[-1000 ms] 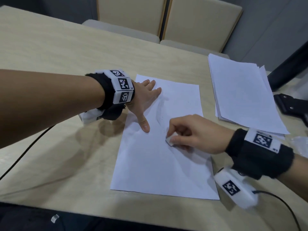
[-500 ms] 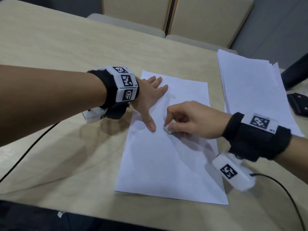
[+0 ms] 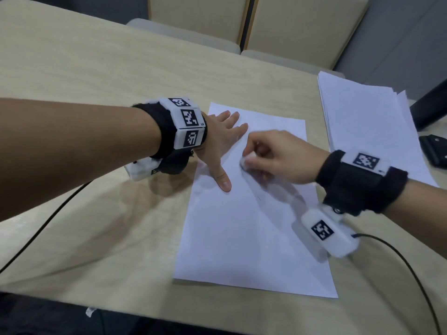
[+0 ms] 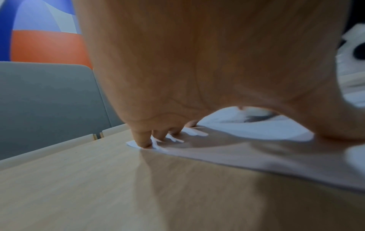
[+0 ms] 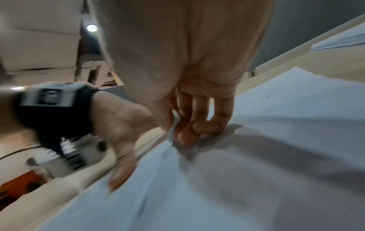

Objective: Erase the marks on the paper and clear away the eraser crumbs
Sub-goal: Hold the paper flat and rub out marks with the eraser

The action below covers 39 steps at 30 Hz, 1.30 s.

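Observation:
A white sheet of paper (image 3: 244, 228) lies on the wooden table (image 3: 96, 78). My left hand (image 3: 223, 143) lies flat on the sheet's upper left part, fingers spread and thumb stretched toward me, pressing it down (image 4: 142, 140). My right hand (image 3: 273, 155) pinches a small white eraser (image 3: 246, 162) between thumb and fingers and holds it against the paper just right of the left hand; the right wrist view shows the eraser (image 5: 174, 125) touching the sheet (image 5: 256, 156). Faint pencil traces run below the eraser. A few dark specks sit on the paper's far part (image 5: 267, 96).
A stack of white sheets (image 3: 362, 126) lies at the right of the table. A black object (image 3: 433, 153) sits at the far right edge. Two beige chairs (image 3: 290, 27) stand behind the table. Black cables (image 3: 48, 221) trail from both wrist units.
My right hand with the eraser has moved up the sheet, away from me and closer to the left hand's fingers. The left hand stays pressed on the paper.

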Each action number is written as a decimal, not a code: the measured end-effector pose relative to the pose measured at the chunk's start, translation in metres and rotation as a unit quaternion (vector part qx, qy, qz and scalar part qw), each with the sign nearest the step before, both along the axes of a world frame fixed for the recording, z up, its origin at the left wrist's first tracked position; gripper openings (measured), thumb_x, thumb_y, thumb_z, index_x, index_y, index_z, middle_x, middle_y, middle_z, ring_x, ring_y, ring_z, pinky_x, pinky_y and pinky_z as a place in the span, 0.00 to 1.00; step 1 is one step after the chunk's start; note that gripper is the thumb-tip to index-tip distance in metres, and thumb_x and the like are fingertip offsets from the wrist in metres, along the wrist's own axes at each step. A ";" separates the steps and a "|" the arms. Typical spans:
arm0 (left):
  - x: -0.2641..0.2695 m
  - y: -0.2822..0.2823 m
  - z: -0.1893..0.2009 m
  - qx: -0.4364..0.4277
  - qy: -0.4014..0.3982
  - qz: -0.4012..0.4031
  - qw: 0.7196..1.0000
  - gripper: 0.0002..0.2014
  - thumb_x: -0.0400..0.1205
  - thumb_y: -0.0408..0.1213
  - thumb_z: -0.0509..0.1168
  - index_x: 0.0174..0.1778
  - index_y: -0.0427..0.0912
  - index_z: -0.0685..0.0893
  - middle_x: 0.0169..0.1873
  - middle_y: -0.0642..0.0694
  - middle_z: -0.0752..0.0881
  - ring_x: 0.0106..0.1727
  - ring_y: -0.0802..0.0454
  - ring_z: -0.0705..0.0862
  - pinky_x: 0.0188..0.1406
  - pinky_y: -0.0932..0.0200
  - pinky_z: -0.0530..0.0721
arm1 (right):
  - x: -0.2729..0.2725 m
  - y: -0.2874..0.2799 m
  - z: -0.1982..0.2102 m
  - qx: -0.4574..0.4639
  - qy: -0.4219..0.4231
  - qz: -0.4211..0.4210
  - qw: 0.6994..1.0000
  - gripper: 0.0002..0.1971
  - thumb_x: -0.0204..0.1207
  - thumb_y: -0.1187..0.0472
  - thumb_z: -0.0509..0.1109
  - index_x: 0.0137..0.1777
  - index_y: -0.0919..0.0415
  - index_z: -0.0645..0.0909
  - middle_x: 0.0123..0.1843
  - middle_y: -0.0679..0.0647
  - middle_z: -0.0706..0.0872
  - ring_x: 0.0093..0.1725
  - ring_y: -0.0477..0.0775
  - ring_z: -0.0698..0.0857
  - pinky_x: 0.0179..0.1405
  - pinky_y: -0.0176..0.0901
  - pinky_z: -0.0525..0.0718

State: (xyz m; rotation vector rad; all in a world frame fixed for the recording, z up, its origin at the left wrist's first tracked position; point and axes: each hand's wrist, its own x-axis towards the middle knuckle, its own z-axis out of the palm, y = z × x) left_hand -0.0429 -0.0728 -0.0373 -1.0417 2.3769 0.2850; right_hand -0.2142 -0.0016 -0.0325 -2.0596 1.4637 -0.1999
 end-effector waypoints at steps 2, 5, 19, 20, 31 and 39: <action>0.000 0.001 0.000 0.004 0.008 0.000 1.000 0.75 0.51 0.78 0.70 0.82 0.53 0.29 0.84 0.42 0.30 0.85 0.42 0.34 0.83 0.33 0.49 | 0.001 -0.017 -0.001 -0.028 -0.033 -0.066 0.997 0.05 0.78 0.60 0.68 0.41 0.54 0.77 0.32 0.58 0.90 0.25 0.53 0.86 0.30 0.43 0.84; 0.000 0.001 0.000 0.009 0.007 0.001 1.000 0.74 0.50 0.78 0.69 0.82 0.55 0.29 0.84 0.43 0.30 0.85 0.42 0.33 0.82 0.31 0.49 | 0.004 -0.025 -0.006 -0.033 -0.022 -0.064 0.997 0.04 0.78 0.58 0.69 0.43 0.56 0.79 0.29 0.52 0.87 0.24 0.49 0.83 0.30 0.41 0.82; -0.002 0.004 0.003 0.005 0.001 0.001 1.000 0.72 0.54 0.76 0.71 0.83 0.53 0.32 0.84 0.42 0.31 0.85 0.41 0.33 0.82 0.32 0.50 | 0.003 -0.024 -0.005 -0.025 0.011 -0.034 0.999 0.03 0.77 0.58 0.70 0.43 0.56 0.80 0.28 0.47 0.83 0.23 0.41 0.77 0.30 0.33 0.74; -0.002 0.004 0.003 0.006 0.000 0.004 1.000 0.72 0.55 0.76 0.71 0.83 0.52 0.32 0.84 0.42 0.30 0.85 0.41 0.33 0.82 0.32 0.49 | 0.003 -0.016 -0.004 -0.019 0.028 -0.006 0.999 0.03 0.77 0.56 0.71 0.44 0.54 0.81 0.29 0.46 0.81 0.26 0.42 0.77 0.31 0.32 0.73; 0.000 0.003 0.002 0.010 0.005 0.005 1.000 0.72 0.54 0.77 0.70 0.82 0.55 0.31 0.83 0.43 0.29 0.85 0.42 0.32 0.82 0.31 0.47 | 0.004 -0.023 -0.005 -0.034 0.000 -0.047 0.998 0.04 0.78 0.59 0.69 0.43 0.57 0.79 0.28 0.50 0.84 0.23 0.45 0.80 0.32 0.40 0.78; 0.000 0.001 -0.001 0.001 0.002 0.005 1.000 0.75 0.52 0.78 0.70 0.83 0.51 0.29 0.83 0.44 0.29 0.85 0.43 0.32 0.84 0.36 0.45 | -0.001 -0.002 -0.001 0.017 -0.024 -0.017 0.999 0.03 0.78 0.59 0.69 0.44 0.58 0.80 0.34 0.60 0.91 0.29 0.61 0.87 0.34 0.45 0.86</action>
